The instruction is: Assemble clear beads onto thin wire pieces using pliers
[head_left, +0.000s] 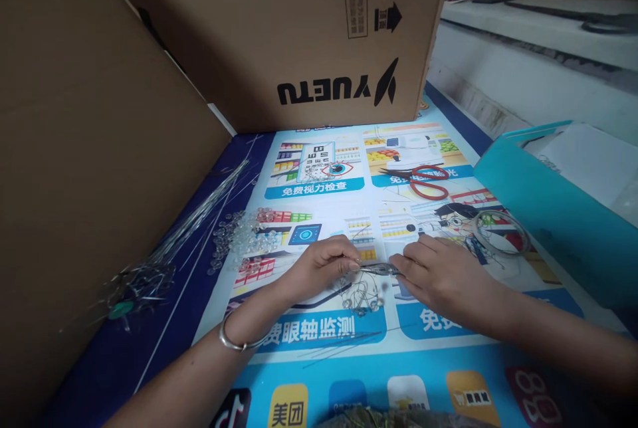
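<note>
Fingers of the left hand (326, 262) pinch a thin wire (369, 270). The right hand (436, 275) curls over pliers (386, 271), mostly hidden. Small beads (361, 298) below look blurry on the surface (349, 348).

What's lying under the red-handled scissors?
The red-handled scissors rest on the printed poster mat, across its illustrated panels. The print directly beneath the blades and handles is covered.

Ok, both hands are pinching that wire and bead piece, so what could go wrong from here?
1. The loose clear beads lie unboxed on the smooth poster; a nudge from the left hand could scatter them.
2. The thin wires fan out beside that forearm and might snag or bend.
3. The wire and bead piece between the left hand and right hand looks delicate; a hard pull may deform it.
</note>
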The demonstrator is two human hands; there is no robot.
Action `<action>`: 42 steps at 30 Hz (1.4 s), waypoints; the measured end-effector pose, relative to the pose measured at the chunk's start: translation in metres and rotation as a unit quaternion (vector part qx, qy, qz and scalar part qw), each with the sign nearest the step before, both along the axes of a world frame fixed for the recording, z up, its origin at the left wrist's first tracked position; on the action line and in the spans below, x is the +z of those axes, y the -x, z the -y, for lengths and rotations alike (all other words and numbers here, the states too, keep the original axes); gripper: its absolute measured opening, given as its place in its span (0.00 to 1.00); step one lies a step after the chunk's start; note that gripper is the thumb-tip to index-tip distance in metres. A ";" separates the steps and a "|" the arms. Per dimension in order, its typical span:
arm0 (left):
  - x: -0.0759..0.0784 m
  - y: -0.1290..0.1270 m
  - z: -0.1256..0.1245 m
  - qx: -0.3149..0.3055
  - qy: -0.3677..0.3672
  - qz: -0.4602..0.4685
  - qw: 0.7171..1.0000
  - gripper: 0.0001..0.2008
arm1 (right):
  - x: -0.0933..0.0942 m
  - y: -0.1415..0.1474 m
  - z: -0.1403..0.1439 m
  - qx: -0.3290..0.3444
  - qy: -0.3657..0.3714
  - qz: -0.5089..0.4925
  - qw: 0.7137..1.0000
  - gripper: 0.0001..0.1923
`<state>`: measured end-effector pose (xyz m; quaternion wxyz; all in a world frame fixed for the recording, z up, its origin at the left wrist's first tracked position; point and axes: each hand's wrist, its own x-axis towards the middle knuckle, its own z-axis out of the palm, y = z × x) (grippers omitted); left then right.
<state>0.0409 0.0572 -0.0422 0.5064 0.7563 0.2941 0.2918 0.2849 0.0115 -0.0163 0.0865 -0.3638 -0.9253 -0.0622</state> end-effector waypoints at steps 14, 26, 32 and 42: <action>0.000 0.002 0.000 -0.017 -0.030 -0.001 0.999 0.07 | -0.003 -0.001 -0.003 0.021 0.030 -0.036 0.999 0.11; 0.001 0.002 0.000 -0.020 -0.066 -0.004 0.998 0.06 | 0.003 0.001 0.001 -0.011 0.061 -0.011 0.998 0.12; 0.002 0.002 0.000 -0.024 -0.067 -0.002 0.997 0.05 | 0.001 0.001 0.003 -0.017 0.064 -0.002 0.998 0.12; 0.001 0.004 -0.002 -0.038 0.012 0.107 0.993 0.06 | 0.014 -0.002 -0.001 0.011 0.031 -0.058 0.998 0.12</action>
